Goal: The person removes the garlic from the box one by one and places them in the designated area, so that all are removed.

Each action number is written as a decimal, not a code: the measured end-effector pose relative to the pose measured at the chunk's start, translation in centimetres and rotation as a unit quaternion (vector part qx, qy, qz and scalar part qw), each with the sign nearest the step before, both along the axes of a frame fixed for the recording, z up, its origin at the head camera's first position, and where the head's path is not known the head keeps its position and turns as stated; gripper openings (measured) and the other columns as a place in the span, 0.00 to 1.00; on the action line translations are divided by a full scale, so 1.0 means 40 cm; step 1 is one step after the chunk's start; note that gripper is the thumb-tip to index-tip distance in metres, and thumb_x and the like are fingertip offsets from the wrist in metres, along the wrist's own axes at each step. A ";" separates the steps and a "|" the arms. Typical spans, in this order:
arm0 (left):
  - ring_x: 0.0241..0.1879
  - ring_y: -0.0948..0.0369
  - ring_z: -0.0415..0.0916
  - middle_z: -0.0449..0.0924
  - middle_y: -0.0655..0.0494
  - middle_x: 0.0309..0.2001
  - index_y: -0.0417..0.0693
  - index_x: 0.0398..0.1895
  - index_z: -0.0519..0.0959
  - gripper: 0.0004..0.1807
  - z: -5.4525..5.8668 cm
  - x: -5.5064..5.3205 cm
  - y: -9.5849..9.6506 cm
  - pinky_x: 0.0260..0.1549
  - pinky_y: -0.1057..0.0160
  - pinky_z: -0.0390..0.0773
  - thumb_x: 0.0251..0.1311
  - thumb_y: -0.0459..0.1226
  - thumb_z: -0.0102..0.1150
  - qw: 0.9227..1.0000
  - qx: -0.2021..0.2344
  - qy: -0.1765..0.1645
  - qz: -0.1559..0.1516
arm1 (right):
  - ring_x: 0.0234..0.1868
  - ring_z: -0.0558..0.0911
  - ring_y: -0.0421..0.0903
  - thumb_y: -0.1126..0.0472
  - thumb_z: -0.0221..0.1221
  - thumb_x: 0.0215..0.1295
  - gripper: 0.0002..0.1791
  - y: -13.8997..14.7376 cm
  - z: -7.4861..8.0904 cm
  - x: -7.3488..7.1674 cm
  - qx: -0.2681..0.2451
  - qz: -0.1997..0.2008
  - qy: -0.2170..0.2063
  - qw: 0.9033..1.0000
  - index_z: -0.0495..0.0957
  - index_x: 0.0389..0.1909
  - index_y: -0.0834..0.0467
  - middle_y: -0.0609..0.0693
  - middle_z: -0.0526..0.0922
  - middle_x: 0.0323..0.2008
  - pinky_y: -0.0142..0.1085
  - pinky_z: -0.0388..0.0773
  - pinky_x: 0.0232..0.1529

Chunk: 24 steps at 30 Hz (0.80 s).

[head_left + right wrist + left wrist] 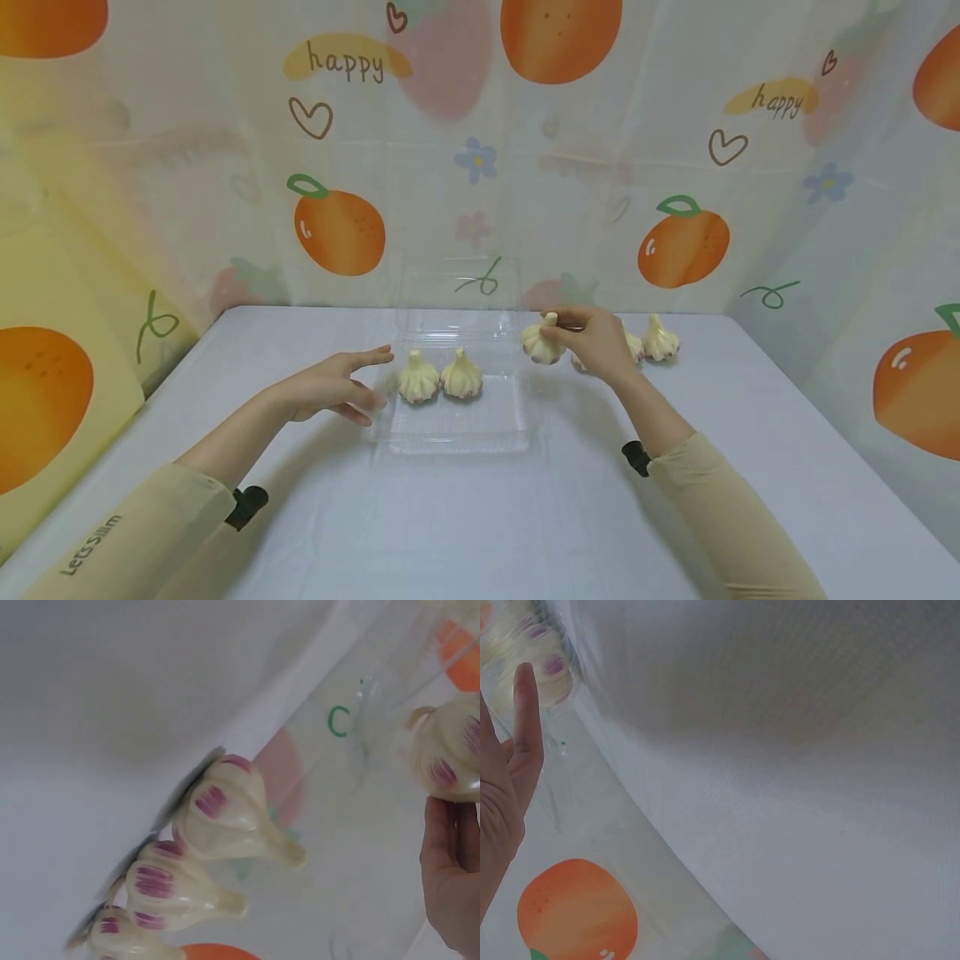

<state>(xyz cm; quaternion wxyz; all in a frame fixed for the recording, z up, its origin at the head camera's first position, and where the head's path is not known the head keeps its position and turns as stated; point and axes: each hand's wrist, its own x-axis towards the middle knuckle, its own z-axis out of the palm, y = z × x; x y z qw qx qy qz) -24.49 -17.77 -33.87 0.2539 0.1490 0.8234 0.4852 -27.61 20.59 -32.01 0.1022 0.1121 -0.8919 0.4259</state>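
The right hand [596,337] pinches a garlic bulb [542,342] at the clear tray's [457,433] two o'clock; the left hand [333,387] rests wide at its nine o'clock.

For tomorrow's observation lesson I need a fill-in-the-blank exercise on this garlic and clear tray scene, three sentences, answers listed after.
1. The clear tray holds ____ garlic bulbs.
2. The ____ hand grips a garlic bulb by the tray's right edge.
3. The left hand, fingers straight, is beside the tray's ____ edge and holds nothing.

Missing words: two; right; left
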 end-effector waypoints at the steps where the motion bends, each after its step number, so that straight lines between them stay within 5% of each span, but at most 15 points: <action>1: 0.51 0.52 0.81 0.34 0.49 0.82 0.43 0.79 0.47 0.48 0.000 0.000 0.000 0.42 0.59 0.88 0.59 0.32 0.63 1.000 0.001 0.000 0.000 | 0.53 0.86 0.49 0.51 0.68 0.60 0.19 0.004 0.000 -0.001 0.002 -0.002 0.001 1.000 0.85 0.52 0.50 0.50 0.89 0.47 0.42 0.83 0.52; 8: 0.51 0.52 0.81 0.33 0.49 0.82 0.43 0.79 0.47 0.48 0.003 0.003 0.001 0.43 0.59 0.88 0.59 0.32 0.63 1.000 0.004 -0.001 0.000 | 0.54 0.85 0.50 0.49 0.67 0.61 0.21 0.040 -0.003 -0.006 -0.005 -0.011 -0.007 1.000 0.84 0.53 0.52 0.52 0.89 0.49 0.44 0.82 0.56; 16: 0.53 0.51 0.80 0.33 0.49 0.82 0.43 0.79 0.47 0.47 0.003 0.004 0.001 0.43 0.58 0.88 0.60 0.32 0.62 1.000 0.002 0.001 0.000 | 0.54 0.85 0.48 0.48 0.67 0.61 0.20 0.089 -0.007 -0.011 -0.020 -0.015 -0.005 1.000 0.84 0.52 0.51 0.53 0.89 0.48 0.28 0.80 0.48; 24: 0.53 0.51 0.80 0.32 0.49 0.82 0.43 0.79 0.47 0.48 0.001 0.005 0.004 0.42 0.59 0.88 0.60 0.31 0.62 1.000 0.007 -0.003 0.001 | 0.51 0.84 0.43 0.47 0.66 0.62 0.21 0.135 -0.008 -0.016 -0.013 -0.008 -0.029 0.999 0.83 0.53 0.53 0.54 0.87 0.51 0.29 0.79 0.51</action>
